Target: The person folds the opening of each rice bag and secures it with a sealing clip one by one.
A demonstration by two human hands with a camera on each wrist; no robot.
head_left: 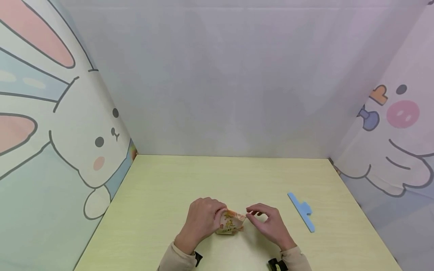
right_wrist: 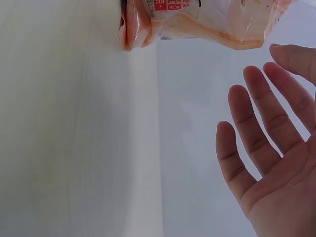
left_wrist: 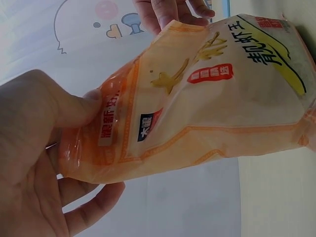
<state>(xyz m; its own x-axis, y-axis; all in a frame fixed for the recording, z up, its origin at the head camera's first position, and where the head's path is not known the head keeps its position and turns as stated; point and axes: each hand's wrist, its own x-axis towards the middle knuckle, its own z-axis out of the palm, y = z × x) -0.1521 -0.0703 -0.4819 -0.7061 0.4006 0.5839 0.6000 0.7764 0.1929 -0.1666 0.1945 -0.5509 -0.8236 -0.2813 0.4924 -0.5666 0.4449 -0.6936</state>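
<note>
An orange-and-cream plastic food bag (head_left: 229,224) with printed lettering stands on the table, its top edge raised. My left hand (head_left: 202,220) pinches one end of that top edge; the left wrist view shows the thumb on the bag's (left_wrist: 192,94) orange printed band, fingers behind it. My right hand (head_left: 270,224) is at the bag's opposite top corner. In the right wrist view its fingers (right_wrist: 269,118) are spread and fairly straight, with the thumb tip close to the bag's (right_wrist: 212,22) corner. Whether the thumb touches the bag I cannot tell.
A light-blue bar-shaped clip (head_left: 303,211) with a tab lies on the table (head_left: 203,177), right of my right hand. A plain pale backdrop (head_left: 223,82) rises behind the table. Side panels carry a cartoon rabbit (head_left: 91,139) at left and a pig (head_left: 400,124) at right.
</note>
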